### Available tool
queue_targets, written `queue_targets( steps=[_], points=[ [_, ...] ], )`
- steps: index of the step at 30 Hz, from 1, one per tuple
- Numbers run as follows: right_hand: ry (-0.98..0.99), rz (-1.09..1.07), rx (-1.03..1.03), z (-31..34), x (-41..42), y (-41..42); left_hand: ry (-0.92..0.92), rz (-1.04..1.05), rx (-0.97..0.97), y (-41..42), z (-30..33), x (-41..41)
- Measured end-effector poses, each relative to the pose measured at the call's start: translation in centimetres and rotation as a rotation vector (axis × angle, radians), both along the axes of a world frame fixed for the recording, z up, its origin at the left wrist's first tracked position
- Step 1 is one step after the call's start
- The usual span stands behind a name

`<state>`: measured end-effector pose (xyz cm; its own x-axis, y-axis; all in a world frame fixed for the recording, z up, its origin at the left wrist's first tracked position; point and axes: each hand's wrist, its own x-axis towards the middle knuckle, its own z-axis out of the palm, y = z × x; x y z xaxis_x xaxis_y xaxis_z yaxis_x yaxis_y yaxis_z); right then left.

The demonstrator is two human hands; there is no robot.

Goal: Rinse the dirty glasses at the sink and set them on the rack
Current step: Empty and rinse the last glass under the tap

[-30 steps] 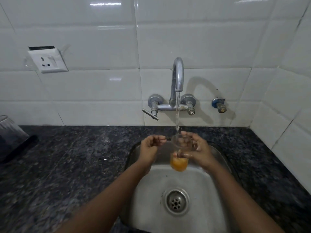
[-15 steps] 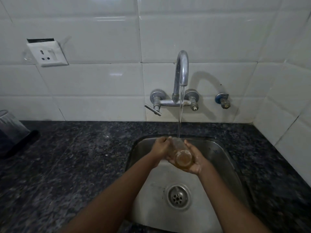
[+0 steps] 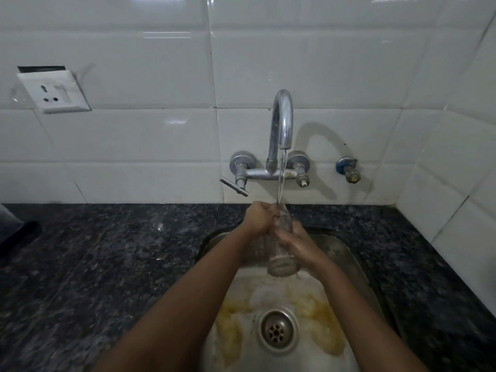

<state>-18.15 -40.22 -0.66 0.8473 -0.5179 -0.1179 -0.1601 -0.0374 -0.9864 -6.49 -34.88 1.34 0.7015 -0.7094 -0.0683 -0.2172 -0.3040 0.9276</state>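
Under the tap (image 3: 281, 122), both hands are gripping a glass (image 3: 281, 253), now emptied; orange liquid is draining down the sink (image 3: 349, 253).

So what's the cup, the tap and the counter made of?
The cup looks like clear glass: you can see the sink through it. The tap seems to be shiny chrome-plated metal, since it mirrors the light. The counter looks like polished dark speckled stone, maybe granite. The sink seems to be dull stainless steel.
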Motion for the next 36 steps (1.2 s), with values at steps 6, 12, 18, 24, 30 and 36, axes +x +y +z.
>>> queue_targets(
  steps=[6,12,18,24,30,36],
  points=[
    [0.304,-0.042,-0.739,-0.8,0.0,3.2,-0.390,0.176,0.241,-1.2,0.3,-0.6],
    [0.019,0.100,0.169,-0.3,-1.0,1.1,-0.147,0.283,-0.063,-0.1,-0.3,-1.0],
    [0.188,-0.005,0.086,0.0,-1.2,1.4,-0.092,0.224,0.002,-0.4,-0.3,-1.9],
    [0.172,-0.005,-0.188,0.3,-1.5,1.7,-0.281,0.167,0.052,-0.2,-0.1,-2.0],
    [0.124,-0.005,0.319,0.0,-2.1,1.8,0.039,0.230,-0.098,0.3,-1.0,-1.8],
    [0.291,-0.113,-0.579,0.2,-0.8,2.1,-0.243,0.118,0.136,-0.2,1.8,-2.3]
  ],
)
